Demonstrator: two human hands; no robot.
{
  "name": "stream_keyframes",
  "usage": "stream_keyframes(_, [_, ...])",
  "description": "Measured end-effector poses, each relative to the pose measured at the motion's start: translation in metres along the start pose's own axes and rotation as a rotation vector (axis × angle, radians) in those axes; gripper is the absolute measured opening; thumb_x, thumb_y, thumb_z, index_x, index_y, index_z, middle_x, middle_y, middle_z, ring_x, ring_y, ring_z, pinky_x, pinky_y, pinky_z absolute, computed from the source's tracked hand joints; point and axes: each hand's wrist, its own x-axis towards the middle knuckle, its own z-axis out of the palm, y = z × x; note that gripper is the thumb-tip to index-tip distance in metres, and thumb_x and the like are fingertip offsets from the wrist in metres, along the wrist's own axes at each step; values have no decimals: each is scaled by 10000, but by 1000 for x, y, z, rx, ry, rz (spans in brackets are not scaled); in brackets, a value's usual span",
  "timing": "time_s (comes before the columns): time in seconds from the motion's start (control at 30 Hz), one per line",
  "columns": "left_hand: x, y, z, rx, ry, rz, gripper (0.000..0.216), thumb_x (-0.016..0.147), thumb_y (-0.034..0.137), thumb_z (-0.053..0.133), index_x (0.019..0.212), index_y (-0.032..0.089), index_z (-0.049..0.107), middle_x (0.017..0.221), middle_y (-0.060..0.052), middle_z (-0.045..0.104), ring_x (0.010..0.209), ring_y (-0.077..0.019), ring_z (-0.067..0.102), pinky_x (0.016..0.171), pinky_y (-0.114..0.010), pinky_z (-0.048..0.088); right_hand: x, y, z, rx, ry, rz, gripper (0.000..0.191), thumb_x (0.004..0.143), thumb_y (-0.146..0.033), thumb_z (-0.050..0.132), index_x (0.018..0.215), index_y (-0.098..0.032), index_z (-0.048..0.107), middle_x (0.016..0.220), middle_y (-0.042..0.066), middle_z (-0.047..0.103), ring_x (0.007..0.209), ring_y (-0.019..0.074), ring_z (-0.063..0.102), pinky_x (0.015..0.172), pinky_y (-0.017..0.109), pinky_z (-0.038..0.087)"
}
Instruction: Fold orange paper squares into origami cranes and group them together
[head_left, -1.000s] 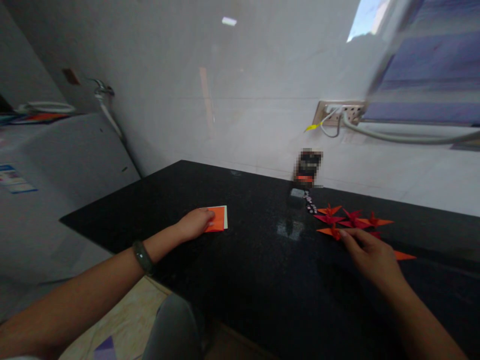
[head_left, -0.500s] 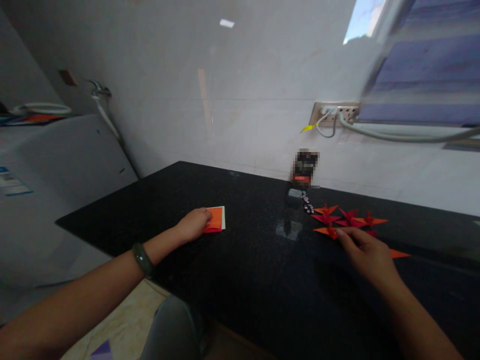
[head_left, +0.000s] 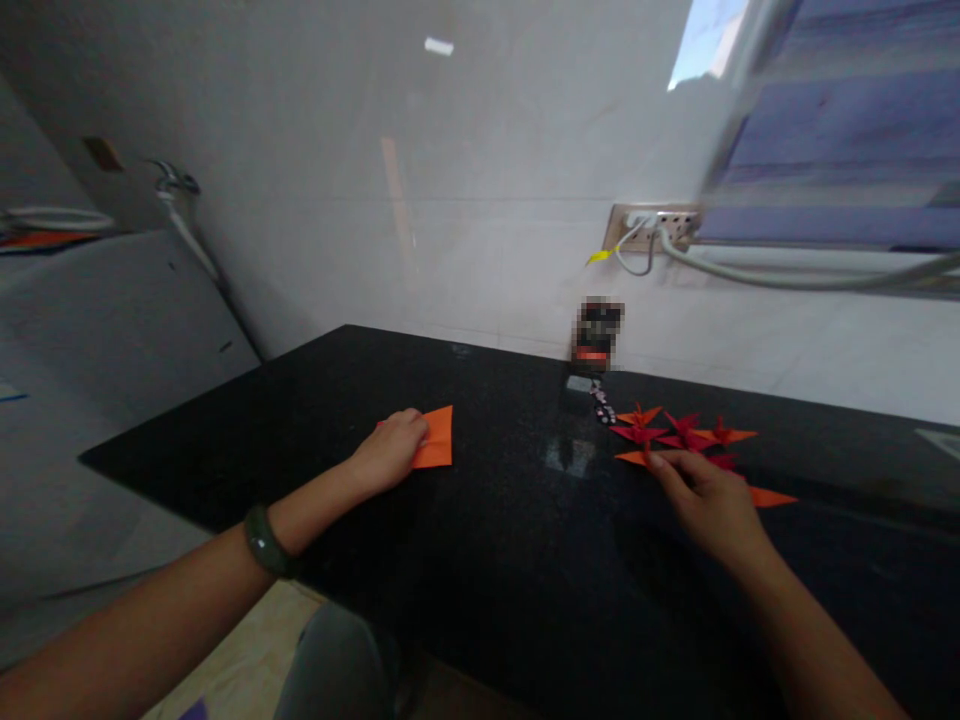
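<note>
My left hand (head_left: 394,447) is closed on an orange square of paper (head_left: 439,438) on the black countertop, its fingers covering the left part. A sliver of red shows by the knuckles. At the right, my right hand (head_left: 705,497) pinches an orange folded paper crane (head_left: 632,458) between thumb and fingers, with most of the crane hidden behind them. Just beyond it stands a cluster of several red and orange paper cranes (head_left: 682,430). Another orange point of folded paper (head_left: 772,497) sticks out past the right hand.
The black countertop (head_left: 495,560) runs along a white tiled wall. Near the wall stands a blurred-out dark object (head_left: 598,335) with a patterned strap (head_left: 602,402) trailing from it. A socket panel (head_left: 652,228) with cables is above. A white appliance (head_left: 127,350) stands at the left.
The light green sheet and the wider red edge around the orange paper no longer show. The view has shifted slightly to the right. My right hand still pinches the crane.
</note>
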Motion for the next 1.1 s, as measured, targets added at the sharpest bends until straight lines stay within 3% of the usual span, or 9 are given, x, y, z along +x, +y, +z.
stream_keyframes(0.13, [3, 61, -5, -65, 92, 216, 202, 831, 161, 330, 802, 129, 528, 883, -98, 526, 819, -186, 475, 743, -317, 392, -6, -14, 11, 213, -160, 33, 326, 766, -443, 477, 784, -163, 644, 708, 50, 637, 667, 182, 576, 602, 285, 438])
stream_keyframes(0.33, [16, 147, 4, 18, 220, 480, 191, 834, 165, 362, 855, 121, 547, 920, -109, 547, 916, -212, 463, 800, -348, 389, -19, -33, 24, 910, -521, 244, 452, 762, -534, 456, 938, -145, 605, 806, 81, 605, 680, 157, 547, 462, 223, 433])
stream_keyframes(0.5, [22, 178, 11, 65, 298, 605, 237, 850, 178, 333, 896, 113, 557, 898, -106, 564, 897, -222, 480, 817, -374, 376, -17, -32, 26, 1032, -402, 423, 254, 690, -406, 621, 711, -153, 599, 610, 0, 568, 524, 107, 504, 451, 210, 415])
stream_keyframes(0.57, [25, 179, 14, -47, 280, 540, 231, 851, 201, 341, 871, 130, 560, 887, -99, 569, 882, -223, 487, 797, -373, 380, -13, -28, 25, 1042, -282, 458, 233, 665, -384, 648, 667, -157, 594, 565, -14, 567, 499, 112, 508, 486, 237, 432])
stream_keyframes(0.67, [34, 172, 18, -472, 192, 244, 257, 830, 344, 398, 826, 144, 559, 850, -95, 576, 842, -223, 512, 763, -370, 391, -7, -22, 22, 1006, -58, 421, 206, 662, -373, 651, 710, -173, 633, 645, 1, 631, 578, 149, 563, 594, 292, 466])
stream_keyframes(0.77, [45, 165, 18, -1229, -193, -134, 445, 799, 521, 354, 856, 123, 546, 785, -99, 597, 742, -204, 566, 702, -345, 425, -4, -16, 18, 924, 54, 250, 211, 684, -332, 641, 857, -214, 672, 856, 26, 669, 791, 185, 594, 770, 341, 447])
stream_keyframes(0.83, [50, 161, 17, -1716, -479, -275, 616, 775, 625, 248, 942, 108, 537, 859, -129, 612, 793, -218, 591, 731, -357, 430, -4, -15, 16, 846, 11, 93, 190, 691, -289, 641, 869, -240, 688, 955, 37, 653, 912, 196, 569, 853, 357, 409])
stream_keyframes(0.9, [53, 159, 15, -1980, -619, -353, 659, 773, 640, 221, 947, 98, 553, 865, -127, 622, 768, -210, 603, 735, -353, 434, -6, -17, 16, 775, -113, -64, 154, 704, -249, 631, 841, -262, 702, 1004, 43, 634, 959, 199, 549, 881, 368, 391])
stream_keyframes(1.1, [51, 157, 14, -2060, -462, -452, 185, 798, 156, 451, 907, 65, 570, 814, -115, 652, 669, -171, 618, 712, -309, 459, -13, -30, 17, 509, -301, -348, 186, 730, -198, 610, 850, -309, 699, 1120, 42, 571, 1149, 220, 403, 997, 427, 253])
